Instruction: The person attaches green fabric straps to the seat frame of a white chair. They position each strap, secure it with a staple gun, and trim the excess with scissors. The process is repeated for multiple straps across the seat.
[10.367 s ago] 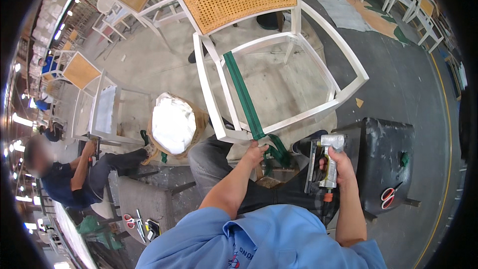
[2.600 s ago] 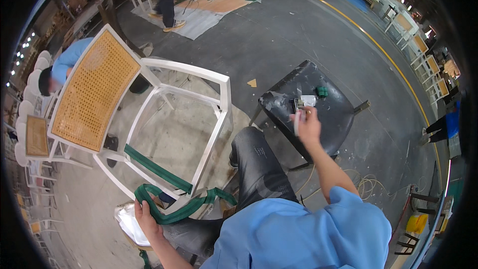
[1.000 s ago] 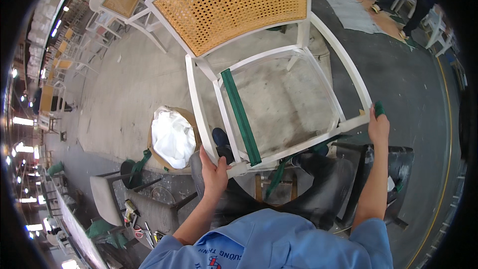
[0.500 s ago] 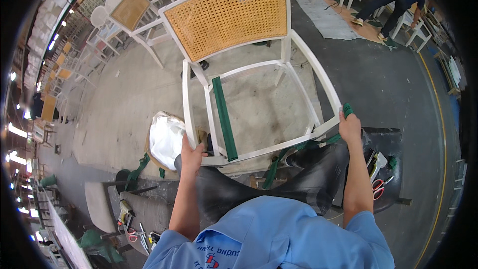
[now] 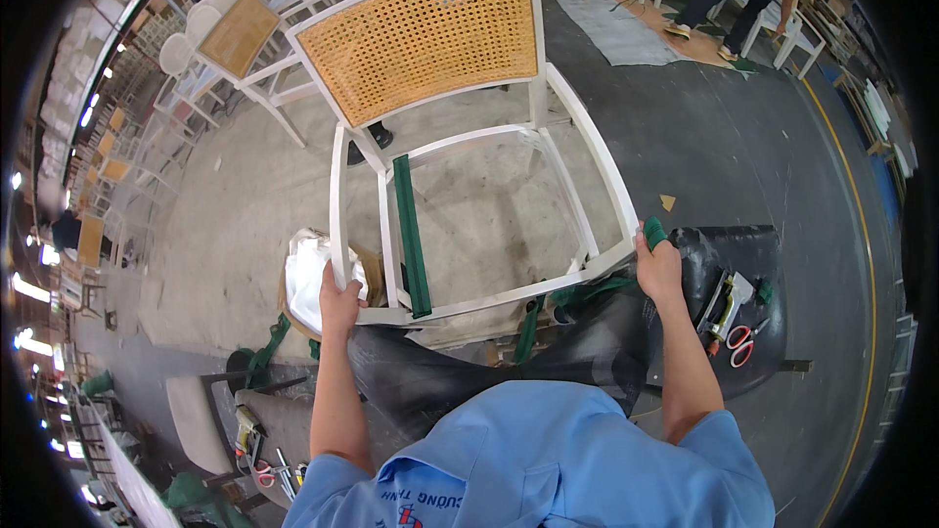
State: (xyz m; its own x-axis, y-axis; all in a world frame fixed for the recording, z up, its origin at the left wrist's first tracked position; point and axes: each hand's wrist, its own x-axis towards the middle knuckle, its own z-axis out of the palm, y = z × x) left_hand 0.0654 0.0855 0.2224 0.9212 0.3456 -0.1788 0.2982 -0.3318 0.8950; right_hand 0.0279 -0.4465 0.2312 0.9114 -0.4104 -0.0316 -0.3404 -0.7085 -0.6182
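A white-framed armchair (image 5: 608,158) with a woven cane back (image 5: 421,39) stands in front of me, over my knees. Its seat frame has no panel; the floor shows through it. One green webbing strap (image 5: 412,235) runs from front to back along the left side of the seat opening. My left hand (image 5: 340,309) is closed round the front left corner, where the arm meets the seat frame. At the front right corner, my right hand (image 5: 659,266) grips the other side; green wrapping covers a digit there.
A sack of white material (image 5: 311,279) lies left of the chair. On a black padded seat (image 5: 763,244) at right are red-handled scissors (image 5: 741,345) and other tools. More tools, including a staple gun (image 5: 246,427), lie lower left. Co-workers and chairs stand beyond.
The chair and both my hands sit slightly farther left in the picture, along with the background. My grip on the frame stays the same. The scissors at right show more fully.
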